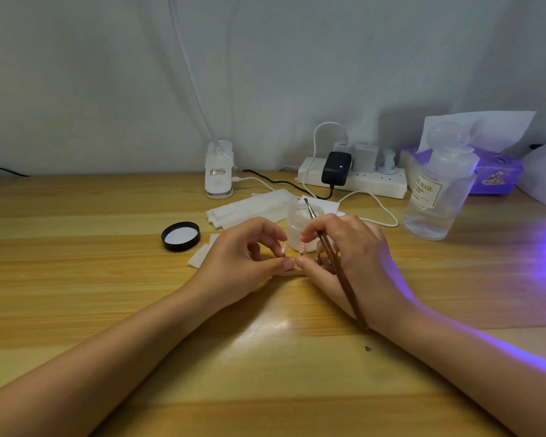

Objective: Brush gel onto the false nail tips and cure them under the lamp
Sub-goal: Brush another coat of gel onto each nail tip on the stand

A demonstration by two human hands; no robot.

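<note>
Pale wooden tabletop (108, 310), washed violet at the right edge. On it: black lid (180, 236), white wipes (249, 208), frosted jar (300, 230), clear bottle (435, 197), power strip (360, 181), lamp base (218, 170), purple tissue box (495, 175). White cable (382, 209) looped between jar and bottle.

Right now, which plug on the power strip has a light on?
The black adapter at the left end of the power strip: a small blue dot glows on it. The white plugs beside it show none.
</note>
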